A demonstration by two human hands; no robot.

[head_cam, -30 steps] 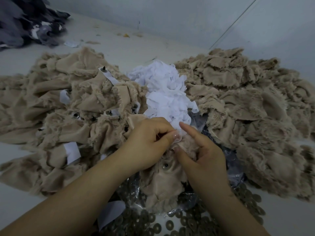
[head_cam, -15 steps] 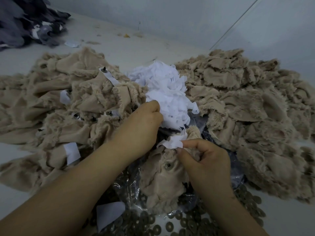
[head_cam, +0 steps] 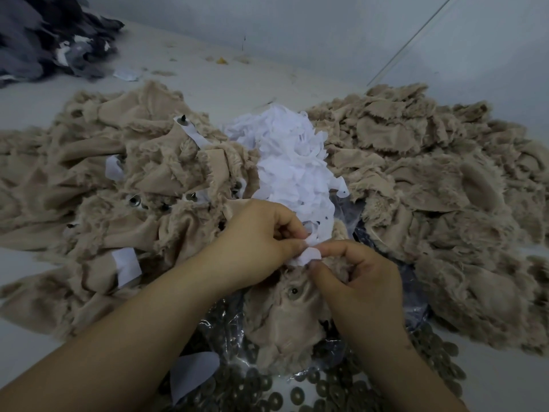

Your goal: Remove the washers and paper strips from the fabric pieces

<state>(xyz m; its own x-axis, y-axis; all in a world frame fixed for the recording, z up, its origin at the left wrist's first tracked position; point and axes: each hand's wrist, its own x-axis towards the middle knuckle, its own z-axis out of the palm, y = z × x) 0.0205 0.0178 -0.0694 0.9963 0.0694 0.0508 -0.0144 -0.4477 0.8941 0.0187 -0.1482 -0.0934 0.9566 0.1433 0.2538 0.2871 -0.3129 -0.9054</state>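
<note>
A textile workroom floor. Heaps of cut tan fabric pieces point(head_cam: 430, 179) flank the hands; loose washers point(head_cam: 326, 391) lie below them.

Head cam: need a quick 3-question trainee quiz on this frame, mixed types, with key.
1. True or false: both hands pinch the paper strip.
2. The white paper pile lies: A) between the two fabric heaps, B) on the loose washers, C) by the dark cloth.
3. Fill in: the loose washers lie ____ the hands, toward the camera.

Key: 1 true: left hand and right hand both pinch it. 2 A. 3 below.
</note>
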